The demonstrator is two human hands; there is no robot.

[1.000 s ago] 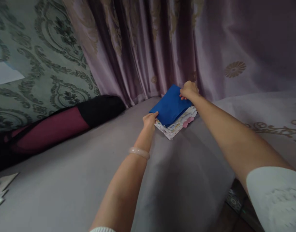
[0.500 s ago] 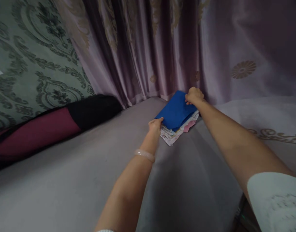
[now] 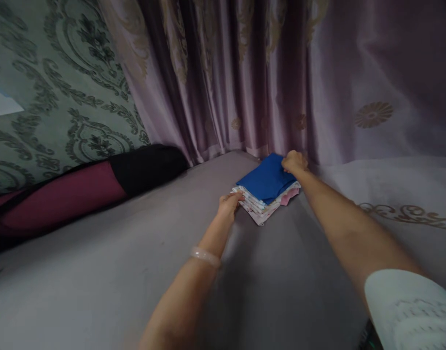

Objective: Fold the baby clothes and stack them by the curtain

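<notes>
A blue folded cloth (image 3: 265, 177) lies flat on top of a stack of folded white patterned cloths (image 3: 257, 208). A pink piece (image 3: 290, 196) sticks out at the stack's right side. My right hand (image 3: 295, 162) is closed at the blue cloth's far right edge, fingers curled down onto it. At the stack's left edge is my left hand (image 3: 230, 201), fingers extended by the white layers and off the blue cloth. A pale bangle (image 3: 205, 256) circles my left wrist.
The stack sits on a grey covered surface (image 3: 135, 253). Behind it hang purple curtains (image 3: 223, 73) with gold patterns. A long black and maroon bag (image 3: 84, 192) lies along the patterned wall at the left.
My left hand has let go of the blue cloth's near left corner and moved slightly left and down. The blue cloth now lies flatter on the stack. My right hand has lowered with it.
</notes>
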